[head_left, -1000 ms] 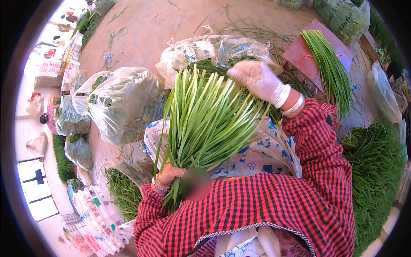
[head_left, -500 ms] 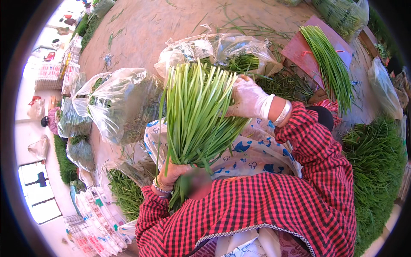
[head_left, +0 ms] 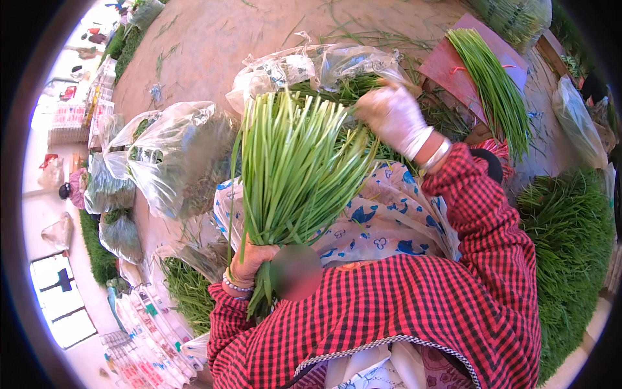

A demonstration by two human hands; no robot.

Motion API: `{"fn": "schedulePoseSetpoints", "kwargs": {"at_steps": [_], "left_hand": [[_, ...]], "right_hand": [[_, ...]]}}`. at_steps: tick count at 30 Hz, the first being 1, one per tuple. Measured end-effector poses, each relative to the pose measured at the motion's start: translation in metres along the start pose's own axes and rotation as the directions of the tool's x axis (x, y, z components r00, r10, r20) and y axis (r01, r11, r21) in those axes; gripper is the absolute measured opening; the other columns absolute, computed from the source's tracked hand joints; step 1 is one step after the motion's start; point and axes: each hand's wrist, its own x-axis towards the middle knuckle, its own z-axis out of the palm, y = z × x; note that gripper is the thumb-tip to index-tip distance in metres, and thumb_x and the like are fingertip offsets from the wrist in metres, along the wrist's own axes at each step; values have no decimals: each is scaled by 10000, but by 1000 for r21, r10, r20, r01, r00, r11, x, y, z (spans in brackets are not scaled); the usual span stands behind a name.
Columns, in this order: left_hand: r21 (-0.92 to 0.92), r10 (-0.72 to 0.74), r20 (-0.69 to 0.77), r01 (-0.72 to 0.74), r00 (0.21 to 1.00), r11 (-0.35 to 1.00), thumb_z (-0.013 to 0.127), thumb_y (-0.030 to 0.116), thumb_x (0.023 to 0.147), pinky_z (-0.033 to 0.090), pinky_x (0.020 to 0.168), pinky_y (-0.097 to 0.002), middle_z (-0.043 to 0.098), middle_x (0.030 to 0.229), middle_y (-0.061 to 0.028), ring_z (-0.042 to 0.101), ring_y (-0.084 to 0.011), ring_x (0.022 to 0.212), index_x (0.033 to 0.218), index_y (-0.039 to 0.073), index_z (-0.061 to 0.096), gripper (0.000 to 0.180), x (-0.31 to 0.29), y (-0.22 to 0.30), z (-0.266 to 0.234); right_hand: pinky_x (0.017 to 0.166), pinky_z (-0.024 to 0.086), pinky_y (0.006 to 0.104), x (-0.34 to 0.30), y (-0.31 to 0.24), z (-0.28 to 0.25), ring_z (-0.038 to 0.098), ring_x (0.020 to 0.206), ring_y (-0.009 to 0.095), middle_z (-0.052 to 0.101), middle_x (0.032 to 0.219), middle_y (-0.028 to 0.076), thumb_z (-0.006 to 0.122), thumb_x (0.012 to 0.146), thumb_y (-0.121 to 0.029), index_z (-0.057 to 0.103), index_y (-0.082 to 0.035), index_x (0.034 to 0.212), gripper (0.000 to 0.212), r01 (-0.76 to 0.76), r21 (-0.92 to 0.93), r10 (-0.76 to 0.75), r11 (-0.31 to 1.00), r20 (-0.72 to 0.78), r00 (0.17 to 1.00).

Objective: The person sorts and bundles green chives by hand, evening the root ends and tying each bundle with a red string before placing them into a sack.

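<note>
A large bunch of garlic chives [head_left: 291, 162] stands upright before me, pale cut ends up and fanned out, leaf ends down. My left hand [head_left: 251, 262], with a beaded bracelet, is closed round its lower part. Leaf tips hang below that fist. Just right of the bunch's upper part is my right hand [head_left: 394, 117], in a thin whitish glove. Its fingers look curled but are smeared by motion, so whether they hold any strands is unclear. An apron with blue prints [head_left: 382, 220] covers my lap under the bunch.
Ahead lies an open clear plastic bag [head_left: 278, 74] with chives inside. A tied bundle of chives [head_left: 492, 91] rests on a reddish board [head_left: 431, 65]. Filled plastic bags [head_left: 172, 162] stand at the left. A big heap of chives [head_left: 564, 259] is at my right, with more chives [head_left: 188, 292] by my left elbow.
My right hand has come away from the bunch's upper right side, up and to the right. The left hand keeps its hold, and the bunch has spread a little at the right.
</note>
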Motion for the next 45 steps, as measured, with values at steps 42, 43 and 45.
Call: {"fn": "schedulePoseSetpoints", "kwargs": {"at_steps": [42,43,45], "left_hand": [[243,142,130,-170,981,955,779,112,833,443,1039,-379,651,1314,-128,600,-233,1196,1343,-20,577,565,5,-12,-10],[220,129,131,-156,983,963,783,107,827,441,1042,-380,647,1321,-128,597,-231,1200,1344,-21,576,572,2,-14,-14],[207,109,138,-137,984,969,791,90,812,437,1049,-381,640,1331,-127,590,-227,1209,1350,-24,569,593,6,-15,-13]], "right_hand": [[1163,327,408,36,10,-54,478,1345,301,542,1372,208,744,882,-418,549,-26,1345,637,-128,591,118,796,55,991],[1117,395,395,41,-15,-58,563,1253,308,555,1366,206,751,874,-431,560,-19,1326,640,-167,630,92,759,150,984],[1017,476,381,40,-39,-57,651,1102,304,638,1252,176,738,888,-430,585,-16,1292,598,-332,715,65,615,374,925]]}}
